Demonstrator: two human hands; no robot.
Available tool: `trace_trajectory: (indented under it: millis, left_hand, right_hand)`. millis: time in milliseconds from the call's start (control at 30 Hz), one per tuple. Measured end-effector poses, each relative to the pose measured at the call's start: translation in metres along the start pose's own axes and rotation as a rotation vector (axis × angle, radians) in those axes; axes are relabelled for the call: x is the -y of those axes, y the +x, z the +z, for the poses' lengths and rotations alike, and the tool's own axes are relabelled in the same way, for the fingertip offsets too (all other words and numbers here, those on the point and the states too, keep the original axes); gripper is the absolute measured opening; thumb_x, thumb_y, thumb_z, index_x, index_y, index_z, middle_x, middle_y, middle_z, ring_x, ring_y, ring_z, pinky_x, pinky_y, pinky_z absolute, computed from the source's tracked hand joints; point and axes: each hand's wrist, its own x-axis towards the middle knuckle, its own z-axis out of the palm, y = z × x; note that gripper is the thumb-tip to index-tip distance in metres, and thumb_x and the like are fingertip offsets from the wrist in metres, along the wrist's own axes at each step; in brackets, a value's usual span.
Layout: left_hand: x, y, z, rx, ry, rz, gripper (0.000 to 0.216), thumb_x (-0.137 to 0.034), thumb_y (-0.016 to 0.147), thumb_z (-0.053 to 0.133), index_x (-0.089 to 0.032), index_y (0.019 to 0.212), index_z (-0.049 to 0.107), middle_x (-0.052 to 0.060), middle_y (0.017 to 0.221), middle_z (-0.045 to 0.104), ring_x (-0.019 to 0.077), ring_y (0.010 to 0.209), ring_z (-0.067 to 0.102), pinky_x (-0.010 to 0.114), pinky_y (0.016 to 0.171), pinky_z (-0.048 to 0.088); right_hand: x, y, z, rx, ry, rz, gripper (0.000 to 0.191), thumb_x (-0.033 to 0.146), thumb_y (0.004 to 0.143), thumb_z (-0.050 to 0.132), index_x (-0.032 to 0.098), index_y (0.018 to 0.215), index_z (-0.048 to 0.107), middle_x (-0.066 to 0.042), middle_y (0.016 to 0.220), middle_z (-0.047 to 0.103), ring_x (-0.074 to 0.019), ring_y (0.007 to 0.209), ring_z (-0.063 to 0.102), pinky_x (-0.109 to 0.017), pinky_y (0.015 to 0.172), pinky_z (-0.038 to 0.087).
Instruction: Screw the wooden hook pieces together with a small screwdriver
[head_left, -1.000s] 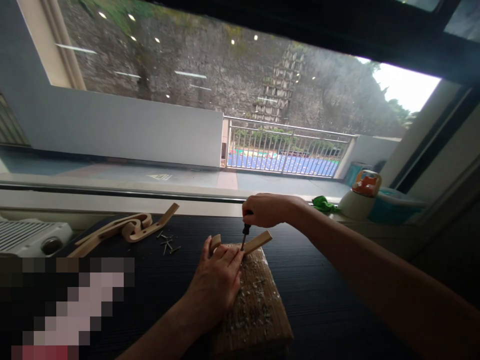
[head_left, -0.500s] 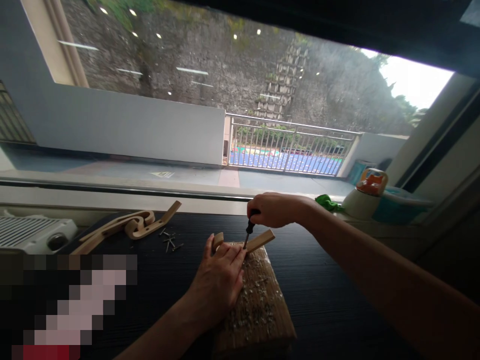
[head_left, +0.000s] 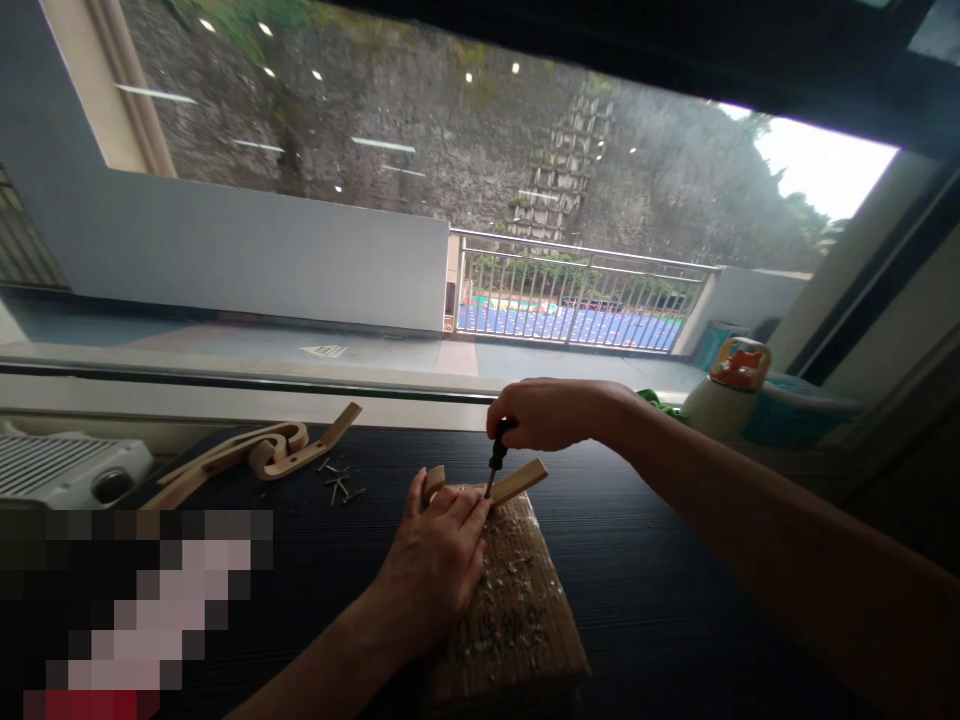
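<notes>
item: black-handled screwdriver [head_left: 495,460], clenched in my right hand [head_left: 551,413], tip on pale wooden strip [head_left: 519,481].
change: fist rolled slightly left, tip on same spot; driver turning in place, i judge.
my left hand [head_left: 439,565]: flat, unclenched, still pinning strip to scarred wooden block [head_left: 517,620].

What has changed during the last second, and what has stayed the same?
The right hand rocked slightly rightward on the screwdriver, then came partly back; its tip stayed at the same spot by the strip. Nothing was taken up or let go. The left hand still presses the strip onto the block; the screws have not moved.
</notes>
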Motion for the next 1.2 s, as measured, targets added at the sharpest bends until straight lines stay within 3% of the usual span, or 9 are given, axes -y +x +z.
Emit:
trace_trajectory:
  millis: [400, 567, 733, 1200]
  left_hand:
    - [0.001, 0.000, 0.002, -0.030, 0.029, 0.026, 0.036, -0.023, 0.085, 0.042, -0.023, 0.120, 0.050, 0.004, 0.121, 0.056, 0.0217, 0.113, 0.046, 0.054, 0.108, 0.012]
    - [0.001, -0.001, 0.003, -0.041, 0.037, 0.023, 0.036, -0.023, 0.086, 0.040, -0.022, 0.121, 0.049, 0.004, 0.122, 0.056, 0.0219, 0.113, 0.046, 0.054, 0.107, 0.013]
    - [0.001, -0.001, 0.002, -0.046, 0.026, 0.038, 0.037, -0.023, 0.085, 0.041, -0.021, 0.121, 0.050, 0.006, 0.120, 0.057, 0.0219, 0.112, 0.047, 0.054, 0.108, 0.012]
    - [0.000, 0.000, 0.001, -0.043, 0.021, 0.033, 0.036, -0.022, 0.085, 0.041, -0.021, 0.120, 0.052, 0.006, 0.119, 0.058, 0.0218, 0.111, 0.048, 0.054, 0.107, 0.013]
  right_hand:
    - [-0.008, 0.006, 0.025, -0.144, -0.047, 0.066, 0.030, 0.029, 0.079, 0.043, 0.014, 0.090, 0.067, -0.008, 0.083, 0.066, -0.0145, 0.067, 0.052, -0.026, 0.057, 0.034]
    - [-0.007, 0.001, 0.014, -0.073, -0.054, 0.053, 0.033, 0.033, 0.076, 0.050, 0.017, 0.101, 0.064, -0.007, 0.084, 0.065, -0.0150, 0.066, 0.052, -0.027, 0.054, 0.034]
    - [-0.002, -0.004, 0.003, -0.053, 0.006, 0.010, 0.030, 0.022, 0.075, 0.049, 0.020, 0.101, 0.065, -0.004, 0.085, 0.066, -0.0121, 0.064, 0.051, -0.025, 0.054, 0.035]
    - [-0.009, 0.004, 0.015, -0.086, -0.076, 0.077, 0.031, 0.028, 0.079, 0.044, 0.014, 0.094, 0.067, -0.010, 0.085, 0.066, -0.0143, 0.066, 0.052, -0.027, 0.055, 0.034]
